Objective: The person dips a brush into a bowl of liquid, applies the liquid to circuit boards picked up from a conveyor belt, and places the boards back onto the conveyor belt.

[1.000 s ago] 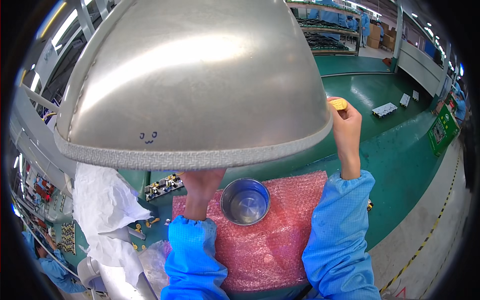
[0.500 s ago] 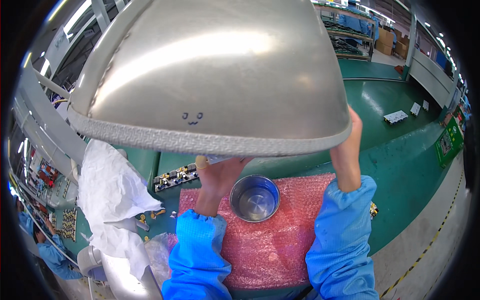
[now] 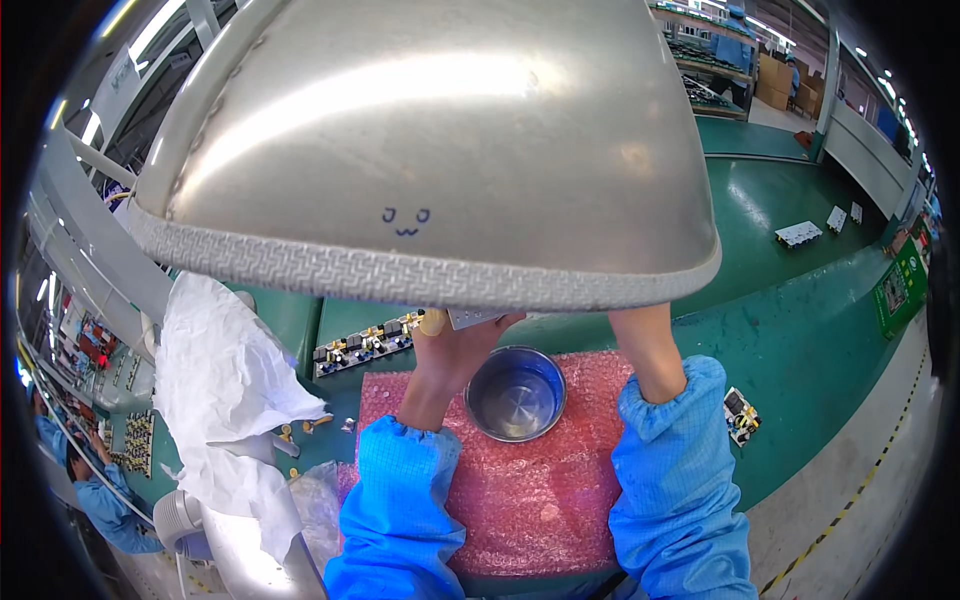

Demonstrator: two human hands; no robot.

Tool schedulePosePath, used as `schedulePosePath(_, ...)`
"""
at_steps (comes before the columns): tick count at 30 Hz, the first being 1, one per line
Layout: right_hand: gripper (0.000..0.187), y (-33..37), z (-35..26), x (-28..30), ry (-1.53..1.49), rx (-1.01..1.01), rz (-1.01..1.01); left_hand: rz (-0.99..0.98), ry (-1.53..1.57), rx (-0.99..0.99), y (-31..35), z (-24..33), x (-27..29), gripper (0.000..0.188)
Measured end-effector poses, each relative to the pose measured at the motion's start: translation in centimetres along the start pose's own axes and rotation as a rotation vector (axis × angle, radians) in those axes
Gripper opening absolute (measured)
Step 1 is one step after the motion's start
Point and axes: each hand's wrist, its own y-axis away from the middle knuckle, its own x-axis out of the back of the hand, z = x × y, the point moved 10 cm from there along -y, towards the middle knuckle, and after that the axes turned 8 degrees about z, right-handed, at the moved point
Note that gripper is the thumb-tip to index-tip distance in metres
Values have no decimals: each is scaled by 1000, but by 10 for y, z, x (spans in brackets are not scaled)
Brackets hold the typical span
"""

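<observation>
A big curved metal hood [image 3: 450, 150] with a grey textured rim covers the upper middle and hides part of both hands. My left hand [image 3: 457, 348] reaches under the rim, its thumb tip pale yellow, as if in a finger cot. It grips a light grey board [image 3: 474, 318], seemingly a circuit board, mostly hidden by the hood. My right hand [image 3: 645, 345] shows only near the wrist; its fingers are behind the hood. Below the hands, a round metal bowl [image 3: 515, 395] stands on pink bubble wrap [image 3: 540, 500]; it seems to hold clear liquid.
Populated circuit boards [image 3: 365, 345] lie left of the bubble wrap, and another small board [image 3: 741, 416] lies right. Crumpled white paper [image 3: 225, 370] covers a duct at left. Farther right, several white boards [image 3: 798, 234] rest on the green bench [image 3: 800, 330]. A co-worker [image 3: 120, 510] sits far left.
My right hand has moved left and inward, its fingers passing out of sight behind the hood. My left hand has shifted slightly right, and more of the grey board shows.
</observation>
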Motion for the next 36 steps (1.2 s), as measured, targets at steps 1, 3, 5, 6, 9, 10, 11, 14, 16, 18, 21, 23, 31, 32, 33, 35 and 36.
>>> schedulePosePath(1,25,-4,2,4,-7,1,5,14,2,-18,0,2,1,66)
schedulePosePath(3,24,-14,2,16,17,21,30,25,2,-38,1,7,2,66)
schedulePosePath(5,23,-24,0,33,56,42,51,-29,67,-62,-1,13,0,66)
schedulePosePath(6,21,-27,11,45,121,-69,68,-31,73,-55,-3,12,2,66)
schedulePosePath(9,17,-42,21,65,112,-179,100,17,136,-77,2,26,2,65)
schedulePosePath(10,18,-45,26,77,169,-182,136,58,144,-87,2,27,6,66)
schedulePosePath(11,18,-48,32,90,240,-184,175,95,161,-88,-2,22,12,67)
schedulePosePath(14,20,-50,28,90,139,-181,197,142,136,-93,-1,25,19,70)
schedulePosePath(16,20,-47,28,85,52,-216,201,156,158,-90,1,28,20,72)
schedulePosePath(18,19,-47,30,80,70,-243,154,165,188,-79,1,28,22,73)
schedulePosePath(21,18,-52,32,96,274,-189,173,173,228,-70,-1,23,27,74)
schedulePosePath(23,17,-52,26,95,200,-171,200,203,174,-85,-1,23,30,73)
schedulePosePath(31,26,-6,30,24,-229,-282,169,145,57,-80,-7,14,28,61)
schedulePosePath(32,27,-2,32,19,-255,-305,167,107,33,-78,-8,14,25,57)
schedulePosePath(33,27,1,32,6,-406,-320,41,112,33,-78,-8,13,26,57)
schedulePosePath(35,28,10,25,-9,-556,-338,-87,41,72,-75,-6,13,19,47)
schedulePosePath(36,25,10,23,-8,-495,-375,-21,41,73,-77,-6,12,18,47)
